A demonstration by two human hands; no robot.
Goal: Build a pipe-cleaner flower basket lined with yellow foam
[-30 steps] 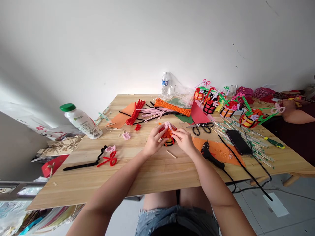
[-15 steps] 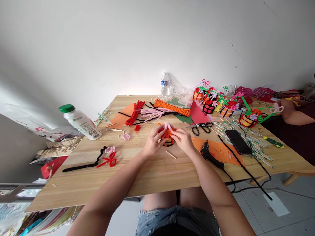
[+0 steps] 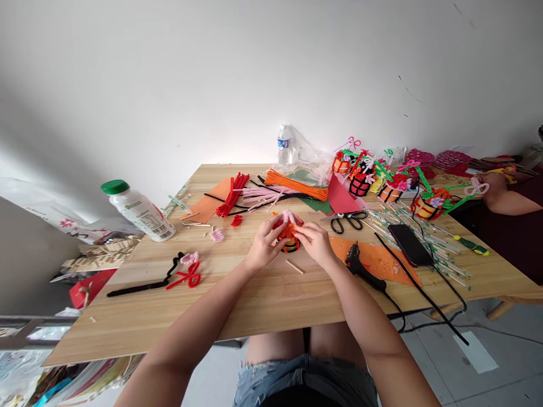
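Between my hands, at the middle of the table, stands a small pipe-cleaner flower basket [image 3: 291, 244], orange and yellow with black bands. A pale pink pipe-cleaner piece [image 3: 289, 216] rises at its top. My left hand [image 3: 265, 242] grips the basket's left side with bent fingers. From the right, my right hand [image 3: 314, 242] pinches at the upper right side of the basket, by the pink piece. The fingers hide much of the basket. A short wooden stick [image 3: 295, 267] lies just in front of it.
Scissors [image 3: 345, 220], a glue gun [image 3: 360, 265] with its cord and a phone [image 3: 409, 245] lie to the right. Pipe-cleaner bundles [image 3: 297, 185] and finished baskets [image 3: 391, 192] sit behind. A white bottle [image 3: 139, 212] stands left. A co-worker's arm [image 3: 504, 195] is at far right.
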